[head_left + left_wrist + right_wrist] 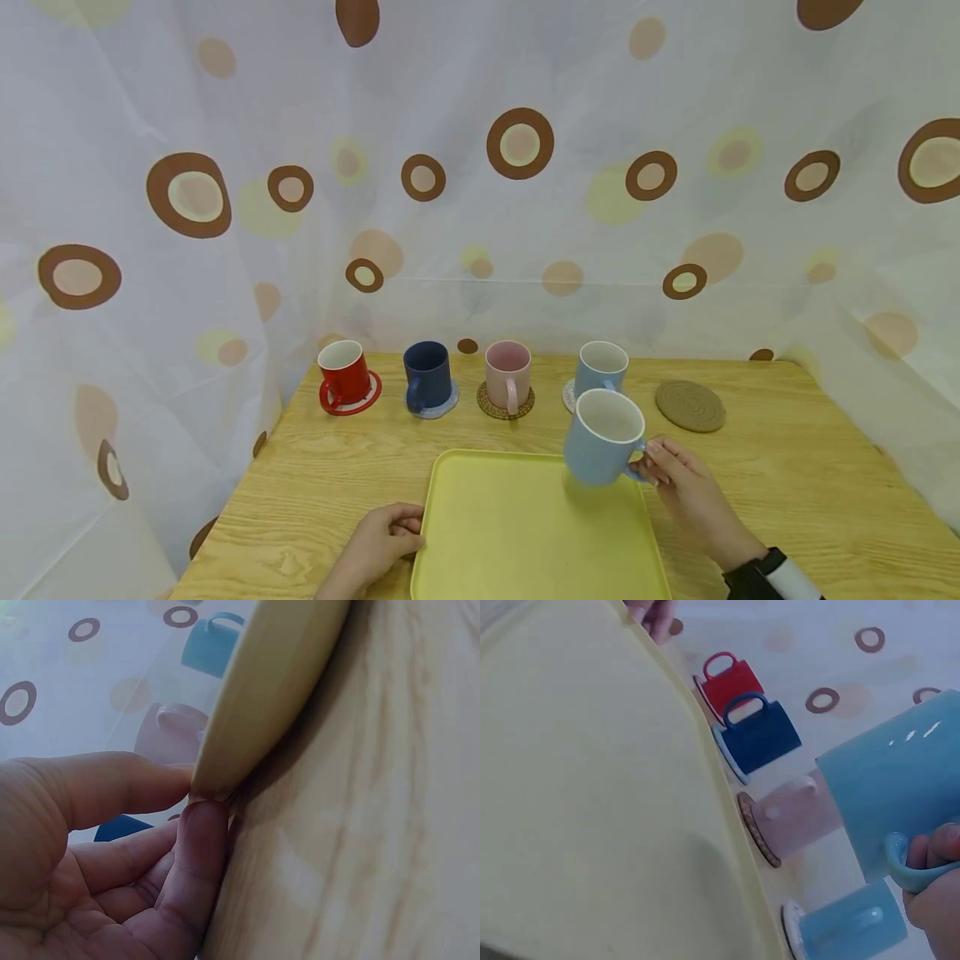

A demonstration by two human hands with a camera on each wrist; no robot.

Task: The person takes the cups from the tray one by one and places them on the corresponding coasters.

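Note:
My right hand (686, 492) grips a light blue mug (596, 446) by its handle. The mug is held upright over the far right corner of a yellow tray (525, 533), and its shadow falls on the tray. In the right wrist view the fingers (943, 847) curl through the mug's handle. At the tray's left side, my left hand (382, 542) pinches the rim between thumb and fingers, as the left wrist view shows with the fingertip (206, 829) right under the edge.
Along the back stand a red mug (345, 375), a dark blue mug (429, 375), a pink mug (507, 371) and another light blue mug (600, 362), each on a coaster. A bare woven coaster (690, 406) lies to their right. A patterned curtain (465, 208) hangs behind the wooden table (300, 492).

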